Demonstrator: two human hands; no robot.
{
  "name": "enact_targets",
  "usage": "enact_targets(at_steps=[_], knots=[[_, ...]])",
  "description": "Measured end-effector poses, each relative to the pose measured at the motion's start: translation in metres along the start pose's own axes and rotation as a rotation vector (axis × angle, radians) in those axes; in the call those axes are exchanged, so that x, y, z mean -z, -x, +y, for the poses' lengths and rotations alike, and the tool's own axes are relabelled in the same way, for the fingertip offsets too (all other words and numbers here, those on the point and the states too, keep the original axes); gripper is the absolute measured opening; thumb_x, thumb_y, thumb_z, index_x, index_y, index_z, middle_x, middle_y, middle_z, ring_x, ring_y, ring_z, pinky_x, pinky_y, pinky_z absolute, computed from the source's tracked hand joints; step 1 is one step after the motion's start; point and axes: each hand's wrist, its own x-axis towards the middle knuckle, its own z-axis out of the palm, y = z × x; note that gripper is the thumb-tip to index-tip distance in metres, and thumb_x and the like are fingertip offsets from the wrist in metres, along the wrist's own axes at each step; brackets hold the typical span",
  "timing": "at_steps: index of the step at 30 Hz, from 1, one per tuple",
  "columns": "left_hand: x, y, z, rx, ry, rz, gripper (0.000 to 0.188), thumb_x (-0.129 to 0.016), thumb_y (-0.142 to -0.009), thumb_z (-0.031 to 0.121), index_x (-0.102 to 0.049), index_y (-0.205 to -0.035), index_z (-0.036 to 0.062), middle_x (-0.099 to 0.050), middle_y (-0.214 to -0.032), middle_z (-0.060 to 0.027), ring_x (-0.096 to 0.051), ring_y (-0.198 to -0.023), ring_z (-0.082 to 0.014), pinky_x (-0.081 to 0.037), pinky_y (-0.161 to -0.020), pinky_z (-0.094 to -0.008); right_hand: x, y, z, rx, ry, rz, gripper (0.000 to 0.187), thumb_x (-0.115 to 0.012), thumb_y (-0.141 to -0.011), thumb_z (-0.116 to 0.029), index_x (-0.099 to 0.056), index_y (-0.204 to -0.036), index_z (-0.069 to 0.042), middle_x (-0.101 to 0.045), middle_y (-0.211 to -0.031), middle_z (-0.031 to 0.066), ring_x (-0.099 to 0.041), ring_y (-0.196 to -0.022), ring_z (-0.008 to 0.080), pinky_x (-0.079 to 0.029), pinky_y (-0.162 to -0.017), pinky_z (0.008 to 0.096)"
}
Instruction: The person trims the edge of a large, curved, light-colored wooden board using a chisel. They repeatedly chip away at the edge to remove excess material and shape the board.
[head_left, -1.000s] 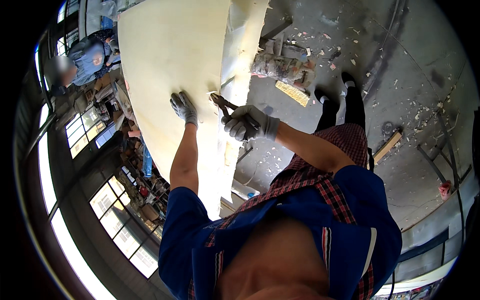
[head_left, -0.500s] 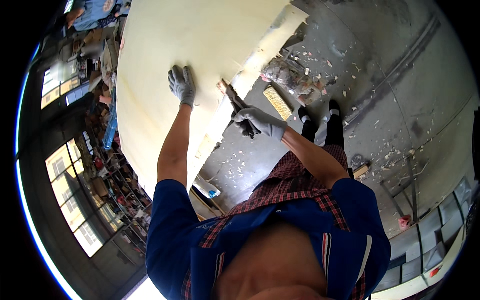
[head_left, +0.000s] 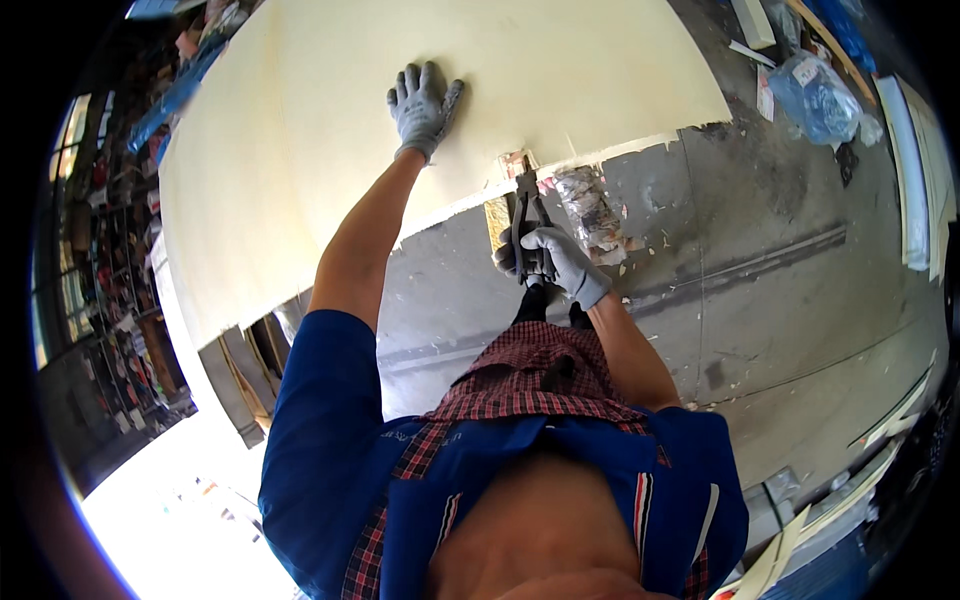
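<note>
A large pale-yellow panel (head_left: pixel 300 190) spreads out before me, its near edge ragged. My left hand (head_left: pixel 420 112), in a grey glove, lies flat on the panel with fingers spread. My right hand (head_left: pixel 567 262), gloved too, is closed round the handles of dark pliers (head_left: pixel 525 198). The jaws point away from me and meet the panel's edge beside a small torn brownish patch (head_left: pixel 514 162). Whether they bite on the edge cannot be made out.
On the grey floor below the edge lie a yellow block (head_left: pixel 497 222) and a crumpled plastic-wrapped bundle (head_left: pixel 592 212). A clear bluish plastic bag (head_left: pixel 815 97) lies at the far right. Crowded shelves (head_left: pixel 120 290) stand at the left, and pale strips (head_left: pixel 790 560) lie at the lower right.
My view has turned, so the panel's edge runs flatter across it. My left hand lies farther from me with fingers spread wider. The pliers stay in my right hand and point straighter ahead.
</note>
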Motion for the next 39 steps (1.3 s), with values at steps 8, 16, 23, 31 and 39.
enact_targets(at_steps=[8,16,23,31,39], knots=[[-0.003,-0.003,0.000,-0.007,-0.063,0.068,0.071,-0.043,-0.088,0.062,-0.045,-0.133,0.0085,-0.042,-0.137,-0.0196,-0.033,-0.131,-0.0349,-0.023,-0.105,-0.0514,0.080,-0.057,0.006,0.187,1.642,0.852,0.025,-0.056,-0.081,-0.020,-0.058,-0.100,-0.004,-0.067,-0.078,0.0214,-0.066,-0.074,0.0392,-0.051,-0.068,0.0511],[-0.006,0.000,-0.011,0.036,-0.033,0.043,0.073,-0.043,-0.087,0.064,-0.045,-0.133,0.0084,-0.041,-0.139,-0.0192,-0.034,-0.132,-0.0351,-0.022,-0.106,-0.0524,-0.001,0.020,0.017,-0.197,0.221,0.093,0.029,-0.047,-0.083,-0.007,-0.057,-0.108,0.004,-0.067,-0.089,0.0141,-0.066,-0.083,0.0201,-0.053,-0.070,0.0321],[-0.002,-0.002,-0.007,0.046,-0.090,0.042,0.072,-0.041,-0.088,0.065,-0.045,-0.135,0.0099,-0.040,-0.141,-0.0171,-0.033,-0.134,-0.0331,-0.023,-0.107,-0.0508,0.006,0.042,0.062,-0.077,0.549,0.404,0.042,-0.056,-0.081,-0.002,-0.047,-0.122,-0.005,-0.059,-0.087,0.0057,-0.060,-0.070,0.0138,-0.053,-0.055,0.0260],[-0.005,0.001,-0.004,0.071,-0.077,0.018,0.076,-0.039,-0.087,0.068,-0.044,-0.137,0.0106,-0.038,-0.143,-0.0169,-0.030,-0.136,-0.0326,-0.020,-0.110,-0.0501,0.039,-0.030,0.028,0.166,0.853,0.565,0.032,-0.059,-0.073,-0.007,-0.051,-0.103,-0.002,-0.050,-0.072,0.0040,-0.050,-0.061,0.0161,-0.044,-0.059,0.0317],[-0.007,0.001,-0.007,0.069,-0.078,0.062,0.076,-0.039,-0.087,0.068,-0.044,-0.137,0.0103,-0.041,-0.142,-0.0190,-0.031,-0.136,-0.0345,-0.020,-0.110,-0.0510,0.042,-0.041,0.025,0.084,1.472,0.763,0.024,-0.056,-0.083,-0.018,-0.054,-0.101,-0.002,-0.063,-0.079,0.0097,-0.060,-0.064,0.0250,-0.050,-0.062,0.0412]])
